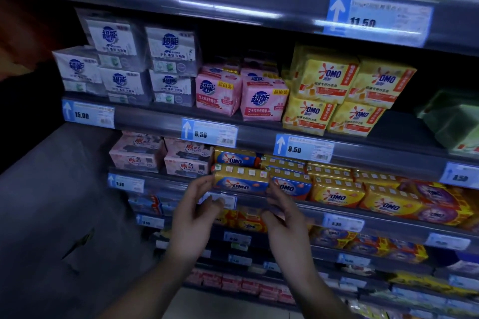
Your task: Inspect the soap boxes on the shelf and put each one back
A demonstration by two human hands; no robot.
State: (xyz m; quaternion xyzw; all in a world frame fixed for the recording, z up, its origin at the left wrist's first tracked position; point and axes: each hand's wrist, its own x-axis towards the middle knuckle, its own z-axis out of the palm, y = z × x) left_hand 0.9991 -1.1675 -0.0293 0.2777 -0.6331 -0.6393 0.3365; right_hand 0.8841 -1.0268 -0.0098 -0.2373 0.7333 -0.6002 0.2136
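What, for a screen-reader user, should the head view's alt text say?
A left hand and right hand touch the ends of a yellow OMO pack at the front edge of a dim shelf; grip unclear. Pink packs, white packs and blue price tags line the shelf above.

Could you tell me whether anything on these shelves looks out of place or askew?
Mostly tidy. The yellow OMO pack, with the left hand and right hand at its ends, seems to sit forward of its row, at the shelf lip. One level up, the two pink packs stand turned at different angles, not square.
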